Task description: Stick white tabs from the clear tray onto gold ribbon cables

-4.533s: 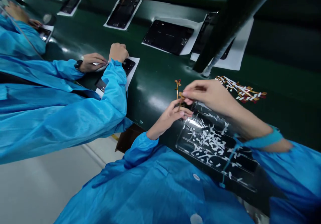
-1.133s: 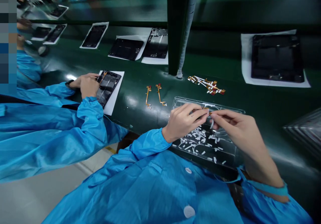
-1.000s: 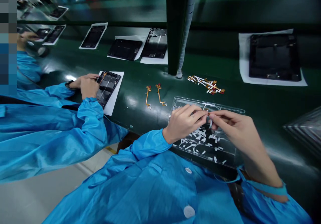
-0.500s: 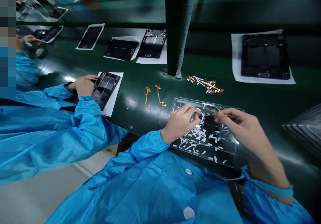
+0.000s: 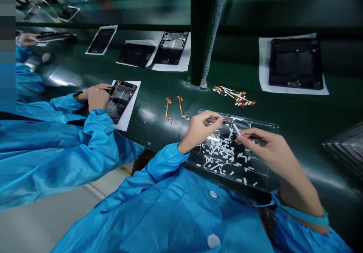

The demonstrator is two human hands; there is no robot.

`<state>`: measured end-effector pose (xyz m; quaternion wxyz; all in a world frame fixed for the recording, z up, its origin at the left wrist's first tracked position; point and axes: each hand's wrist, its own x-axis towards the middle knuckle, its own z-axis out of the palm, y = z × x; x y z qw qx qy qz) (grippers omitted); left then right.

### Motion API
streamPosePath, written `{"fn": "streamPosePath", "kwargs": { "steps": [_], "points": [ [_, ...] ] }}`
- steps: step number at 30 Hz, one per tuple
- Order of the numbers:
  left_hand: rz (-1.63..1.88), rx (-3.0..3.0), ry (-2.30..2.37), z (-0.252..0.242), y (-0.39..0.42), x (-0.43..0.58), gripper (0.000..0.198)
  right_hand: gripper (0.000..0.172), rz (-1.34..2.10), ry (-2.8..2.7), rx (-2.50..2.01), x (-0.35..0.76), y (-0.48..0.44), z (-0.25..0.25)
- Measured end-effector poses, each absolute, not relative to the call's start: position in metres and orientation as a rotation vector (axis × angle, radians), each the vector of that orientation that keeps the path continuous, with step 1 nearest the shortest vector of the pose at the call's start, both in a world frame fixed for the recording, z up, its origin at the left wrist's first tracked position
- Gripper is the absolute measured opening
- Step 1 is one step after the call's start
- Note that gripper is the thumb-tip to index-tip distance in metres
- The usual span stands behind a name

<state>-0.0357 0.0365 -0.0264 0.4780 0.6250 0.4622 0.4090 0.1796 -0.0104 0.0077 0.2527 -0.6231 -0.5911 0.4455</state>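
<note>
Already two cables (image 5: 174, 108) lie finished on the surface (image 5: 297, 113); left hand (image 5: 198, 130) fingers pinch another cable (image 5: 227, 122), right hand (image 5: 266, 151) fingers pinch a strip (image 5: 236, 128), pile (image 5: 235, 96) waits.

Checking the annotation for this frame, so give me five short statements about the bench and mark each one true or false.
1. Both hands work above the clear plastic tray. True.
2. The tray holds screws. False: it holds small white strips.
3. Two orange flex cables lie on the green belt left of the tray. True.
4. The left hand grips a screwdriver. False: its fingers pinch a small orange part; the right hand pinches a white strip.
5. The co-worker's hands rest on a red box. False: they are at an open dark device on white paper.
</note>
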Motion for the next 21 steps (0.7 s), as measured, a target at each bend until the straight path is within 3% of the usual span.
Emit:
{"fn": "streamPosePath", "kwargs": {
  "steps": [6,14,21],
  "points": [
    [1.195,1.831,1.291,-0.024,0.027,-0.034,0.013,0.038,1.178,-1.603,-1.723,0.183,-0.012,-0.002],
    [1.018,2.336,1.248,-0.026,0.010,-0.024,0.023,0.035,1.160,-1.674,-1.650,0.174,-0.012,0.003],
    [1.080,2.522,1.292,-0.027,0.008,-0.017,0.016,0.031,1.134,-1.755,-1.570,0.178,-0.016,-0.004]
  ]
}}
